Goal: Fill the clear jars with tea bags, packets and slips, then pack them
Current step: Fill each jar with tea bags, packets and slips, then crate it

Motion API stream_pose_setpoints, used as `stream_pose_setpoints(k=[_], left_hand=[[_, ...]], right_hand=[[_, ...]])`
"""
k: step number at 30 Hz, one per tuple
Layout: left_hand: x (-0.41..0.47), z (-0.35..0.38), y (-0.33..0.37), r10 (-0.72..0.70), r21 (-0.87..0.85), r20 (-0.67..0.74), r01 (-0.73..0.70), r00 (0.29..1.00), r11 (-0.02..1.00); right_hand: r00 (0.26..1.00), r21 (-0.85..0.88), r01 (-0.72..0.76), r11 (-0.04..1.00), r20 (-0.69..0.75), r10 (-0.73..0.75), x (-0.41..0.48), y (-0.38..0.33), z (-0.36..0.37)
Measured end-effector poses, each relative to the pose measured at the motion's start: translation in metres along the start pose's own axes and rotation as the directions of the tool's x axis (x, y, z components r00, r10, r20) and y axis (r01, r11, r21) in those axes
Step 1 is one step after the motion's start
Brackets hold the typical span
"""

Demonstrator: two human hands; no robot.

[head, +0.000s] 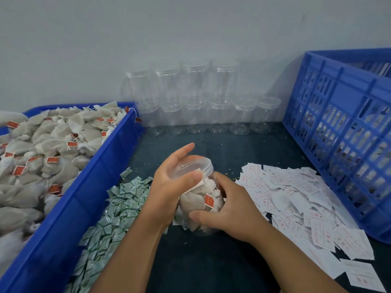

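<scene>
A clear jar (204, 199) packed with tea bags tilts away from me over the dark table. My right hand (230, 210) grips its body from the right. My left hand (171, 176) curls round the clear lid (194, 166) at the jar's mouth, thumb on the rim. A blue bin (88, 187) on the left holds a heap of tea bags (42, 153) with red tags. Green and white packets (114, 210) lie beside the bin. White slips (300, 199) with red print spread to the right.
Several empty clear jars (198, 102), stacked in two rows, stand against the grey wall at the back. A blue slatted crate (342, 132) with filled jars inside stands at the right.
</scene>
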State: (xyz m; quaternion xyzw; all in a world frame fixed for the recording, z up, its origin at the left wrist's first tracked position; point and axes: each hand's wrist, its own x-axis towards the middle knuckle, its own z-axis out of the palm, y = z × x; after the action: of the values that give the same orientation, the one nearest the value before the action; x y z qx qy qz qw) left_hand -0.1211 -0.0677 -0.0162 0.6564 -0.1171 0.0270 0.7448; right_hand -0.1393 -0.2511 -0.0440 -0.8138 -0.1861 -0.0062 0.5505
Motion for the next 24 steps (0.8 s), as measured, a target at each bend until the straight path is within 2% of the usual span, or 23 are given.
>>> stream_pose_setpoints(k=[2, 5, 8, 9, 11, 13, 16, 20, 24], left_hand=[[-0.001, 0.000, 0.000, 0.009, -0.024, 0.026, -0.008, 1.000, 1.000], [-0.002, 0.002, -0.003, 0.020, -0.104, 0.076, -0.012, 0.997, 0.994], [-0.004, 0.013, -0.015, 0.000, -0.031, 0.062, 0.002, 0.998, 1.000], [-0.005, 0.017, -0.017, -0.032, -0.020, 0.071, 0.033, 0.997, 0.999], [-0.004, 0.021, -0.022, -0.100, -0.089, 0.123, 0.111, 0.987, 0.990], [-0.003, 0.023, -0.023, -0.075, -0.052, 0.102, 0.081, 0.992, 0.995], [0.001, 0.027, -0.025, 0.041, 0.133, -0.002, -0.040, 0.999, 0.990], [0.000, 0.028, -0.026, 0.117, 0.197, -0.128, -0.091, 0.985, 0.976], [-0.007, 0.028, -0.013, 0.229, 0.302, -0.196, -0.164, 0.954, 0.939]], right_hand=[[0.999, 0.035, -0.028, 0.999, 0.021, 0.027, 0.001, 0.001, -0.001], [0.999, 0.182, -0.018, 0.983, 0.043, 0.011, 0.002, -0.001, 0.000], [1.000, 0.350, 0.002, 0.937, -0.030, 0.009, 0.001, -0.001, 0.007], [0.996, 0.328, 0.031, 0.944, -0.089, -0.001, 0.002, -0.002, 0.008], [0.976, 0.102, 0.070, 0.992, -0.213, -0.047, 0.003, -0.005, 0.003], [0.964, -0.067, 0.076, 0.995, -0.250, -0.090, 0.004, -0.008, -0.006], [0.969, -0.060, 0.023, 0.998, -0.245, -0.037, 0.006, -0.018, -0.022], [0.983, -0.263, -0.128, 0.956, -0.160, 0.088, 0.011, -0.046, -0.044], [0.987, -0.373, -0.133, 0.918, -0.131, 0.090, 0.009, -0.076, -0.049]])
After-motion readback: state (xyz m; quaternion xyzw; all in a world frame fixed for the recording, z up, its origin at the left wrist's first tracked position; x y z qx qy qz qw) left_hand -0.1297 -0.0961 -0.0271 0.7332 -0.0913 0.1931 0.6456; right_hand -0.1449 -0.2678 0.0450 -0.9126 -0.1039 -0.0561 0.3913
